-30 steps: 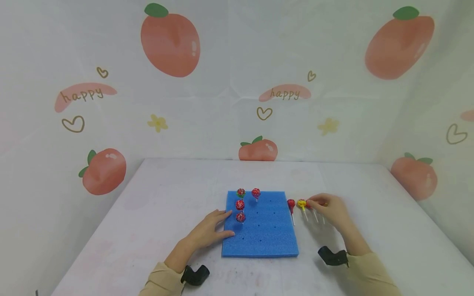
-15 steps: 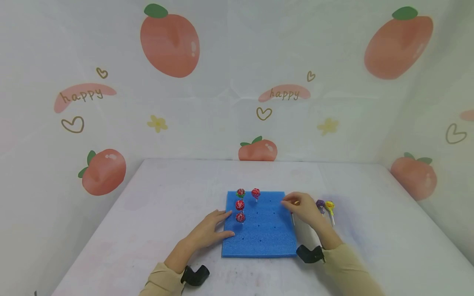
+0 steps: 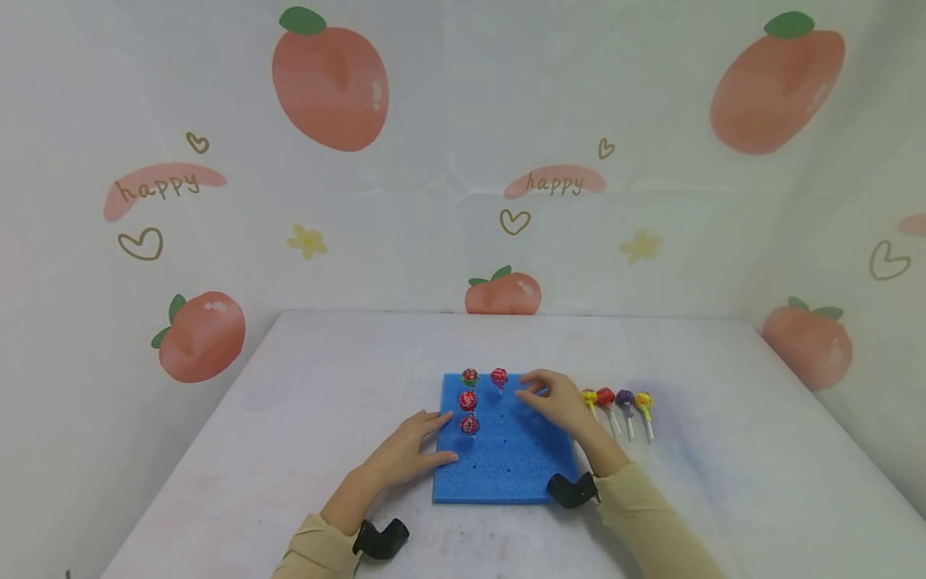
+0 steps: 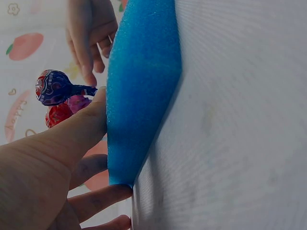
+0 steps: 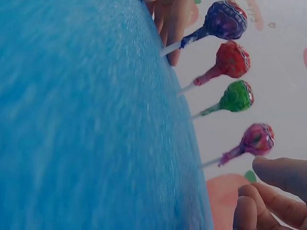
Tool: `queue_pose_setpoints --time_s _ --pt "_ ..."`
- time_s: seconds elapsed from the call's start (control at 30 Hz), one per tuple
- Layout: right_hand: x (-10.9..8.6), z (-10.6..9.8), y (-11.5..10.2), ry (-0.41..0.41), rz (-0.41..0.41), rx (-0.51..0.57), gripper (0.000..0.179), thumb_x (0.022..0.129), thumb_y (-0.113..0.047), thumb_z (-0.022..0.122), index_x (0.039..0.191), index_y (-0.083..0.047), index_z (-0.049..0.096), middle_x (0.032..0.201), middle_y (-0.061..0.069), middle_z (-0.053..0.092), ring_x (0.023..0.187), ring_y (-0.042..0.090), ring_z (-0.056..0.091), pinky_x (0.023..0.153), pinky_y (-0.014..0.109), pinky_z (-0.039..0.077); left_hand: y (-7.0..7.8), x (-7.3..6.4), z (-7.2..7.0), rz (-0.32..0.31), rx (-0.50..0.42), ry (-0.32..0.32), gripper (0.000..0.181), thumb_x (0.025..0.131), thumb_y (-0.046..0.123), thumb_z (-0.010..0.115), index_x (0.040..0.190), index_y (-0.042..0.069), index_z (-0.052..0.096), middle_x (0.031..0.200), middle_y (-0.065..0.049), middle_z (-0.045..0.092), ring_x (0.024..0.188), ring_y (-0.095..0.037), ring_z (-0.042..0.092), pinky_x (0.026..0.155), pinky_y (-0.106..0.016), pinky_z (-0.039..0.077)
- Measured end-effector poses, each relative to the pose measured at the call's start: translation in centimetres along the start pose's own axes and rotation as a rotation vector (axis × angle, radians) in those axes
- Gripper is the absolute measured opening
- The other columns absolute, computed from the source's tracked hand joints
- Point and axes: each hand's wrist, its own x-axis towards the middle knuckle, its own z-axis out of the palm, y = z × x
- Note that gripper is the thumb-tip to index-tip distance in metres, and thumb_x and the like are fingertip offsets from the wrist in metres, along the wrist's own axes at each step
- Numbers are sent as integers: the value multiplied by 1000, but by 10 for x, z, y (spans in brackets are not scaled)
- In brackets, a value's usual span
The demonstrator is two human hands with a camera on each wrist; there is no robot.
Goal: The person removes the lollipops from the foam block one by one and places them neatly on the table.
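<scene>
A blue foam board point(image 3: 531, 474) lies on the table with several lollipops standing in it: a green one point(image 5: 237, 97), a red one point(image 5: 232, 60), a dark blue one point(image 5: 226, 20) and a pink one point(image 5: 257, 139). My left hand point(image 3: 405, 452) rests at the board's left edge, fingers spread, thumb touching the foam. Over the board's upper right hovers my right hand point(image 3: 555, 402), thumb and index finger apart beside the pink lollipop. Nothing shows between those fingers in the right wrist view.
Right of the board, several lollipops lie in a row on the white table point(image 3: 723, 450): a yellow one point(image 3: 589, 398), a red one point(image 3: 605, 397), a purple one point(image 3: 625, 400) and another yellow one point(image 3: 644, 401). A printed cloth point(image 3: 434, 161) hangs behind.
My right hand has moved left from the loose lollipops to over the board, uncovering the purple and right-hand yellow ones. The leftmost loose red lollipop is no longer visible. My left hand stays put.
</scene>
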Motion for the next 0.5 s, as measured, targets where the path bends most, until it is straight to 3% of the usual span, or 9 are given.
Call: queue_pose_setpoints --time_s 0.5 --pt "11 17 -5 -60 -3 98 35 85 -17 67 114 2 61 86 16 69 65 12 61 55 21 47 0 1 0 -2 14 3 68 85 42 65 140 9 44 143 -21 43 137 -44 29 109 -60 28"
